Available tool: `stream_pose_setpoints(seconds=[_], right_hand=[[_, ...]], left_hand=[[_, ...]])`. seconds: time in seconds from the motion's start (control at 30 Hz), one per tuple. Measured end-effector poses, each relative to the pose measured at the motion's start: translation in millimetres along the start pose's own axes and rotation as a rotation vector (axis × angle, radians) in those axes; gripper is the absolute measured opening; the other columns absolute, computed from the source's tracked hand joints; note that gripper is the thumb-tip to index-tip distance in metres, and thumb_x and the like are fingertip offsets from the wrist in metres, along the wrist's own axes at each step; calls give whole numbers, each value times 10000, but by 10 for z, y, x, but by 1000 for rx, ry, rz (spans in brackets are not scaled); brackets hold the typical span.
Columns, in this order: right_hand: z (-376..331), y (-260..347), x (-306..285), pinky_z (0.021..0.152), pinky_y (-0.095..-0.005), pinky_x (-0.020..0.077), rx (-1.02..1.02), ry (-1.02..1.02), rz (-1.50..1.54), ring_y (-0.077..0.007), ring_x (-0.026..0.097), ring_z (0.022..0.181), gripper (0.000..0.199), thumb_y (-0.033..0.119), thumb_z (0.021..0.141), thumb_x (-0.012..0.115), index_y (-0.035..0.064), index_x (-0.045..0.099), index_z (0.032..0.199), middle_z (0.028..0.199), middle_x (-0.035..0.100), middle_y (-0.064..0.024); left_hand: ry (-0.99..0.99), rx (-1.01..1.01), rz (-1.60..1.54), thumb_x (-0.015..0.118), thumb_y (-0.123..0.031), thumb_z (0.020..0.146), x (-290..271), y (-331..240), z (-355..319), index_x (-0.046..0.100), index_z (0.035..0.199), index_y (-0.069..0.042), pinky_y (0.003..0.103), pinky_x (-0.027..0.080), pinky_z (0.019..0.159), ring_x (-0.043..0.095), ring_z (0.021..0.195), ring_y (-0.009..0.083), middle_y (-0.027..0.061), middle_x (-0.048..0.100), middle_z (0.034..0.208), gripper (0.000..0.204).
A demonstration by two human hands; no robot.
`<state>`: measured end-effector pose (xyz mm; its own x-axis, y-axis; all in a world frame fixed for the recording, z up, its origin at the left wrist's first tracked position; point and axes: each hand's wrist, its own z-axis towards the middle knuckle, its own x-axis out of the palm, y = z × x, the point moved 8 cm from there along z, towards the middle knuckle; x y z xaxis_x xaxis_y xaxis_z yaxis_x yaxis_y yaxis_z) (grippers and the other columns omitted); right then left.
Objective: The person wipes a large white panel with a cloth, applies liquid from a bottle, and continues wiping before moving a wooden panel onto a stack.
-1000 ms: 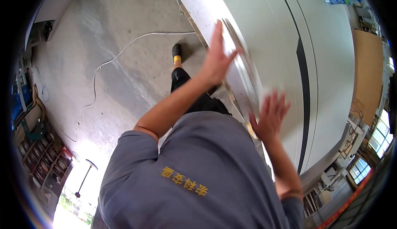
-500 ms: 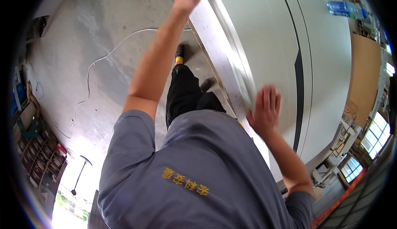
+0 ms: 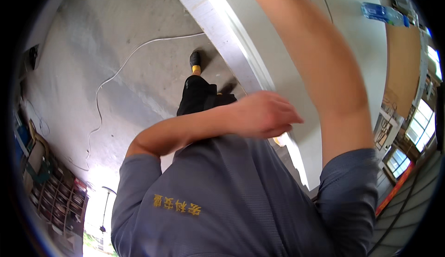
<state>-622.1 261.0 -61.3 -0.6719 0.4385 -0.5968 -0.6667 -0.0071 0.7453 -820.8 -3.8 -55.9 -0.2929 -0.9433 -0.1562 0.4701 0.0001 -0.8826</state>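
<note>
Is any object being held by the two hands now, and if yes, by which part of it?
It cannot be told: the left hand shows no object, but its palm is hidden; the right hand is out of view above.

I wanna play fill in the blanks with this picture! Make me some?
1. The person's ____ forearm reaches over the pale panel to the picture's top edge.
2. The lettering on the grey shirt is ____.
3. The bottle has a ____ cap.
4. The long pale cord lies on the ____.

Missing words: right; yellow; blue; floor.
</note>
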Motion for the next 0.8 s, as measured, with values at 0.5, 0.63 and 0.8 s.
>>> stream_pose_setpoints(seconds=[0.5,0.63,0.8], right_hand=[[-6778,1104,-1417,1253,-637,20,1022,-39,-775,-446,99,1590,889,704,1037,219,56,242,1645,1730,122,-210],[-6806,1009,-1486,1247,-635,72,993,-156,-807,-430,143,1587,823,647,1056,222,70,276,1641,1724,178,-188],[-6618,896,-1629,1240,-635,104,909,-187,-833,-414,194,1581,760,599,1070,250,84,349,1620,1709,259,-160]], left_hand=[[-30,-600,1444,482,-612,1024,-2163,1426,454,205,1650,-51,529,99,1286,122,1599,364,154,173,1730,885],[316,-630,1302,586,-761,880,-856,1082,419,110,1678,-100,644,29,1260,-5,1609,390,130,29,1756,1140],[281,-641,985,713,-572,875,-812,958,427,145,1685,-197,585,-58,1274,-64,1616,336,53,41,1765,1059]])
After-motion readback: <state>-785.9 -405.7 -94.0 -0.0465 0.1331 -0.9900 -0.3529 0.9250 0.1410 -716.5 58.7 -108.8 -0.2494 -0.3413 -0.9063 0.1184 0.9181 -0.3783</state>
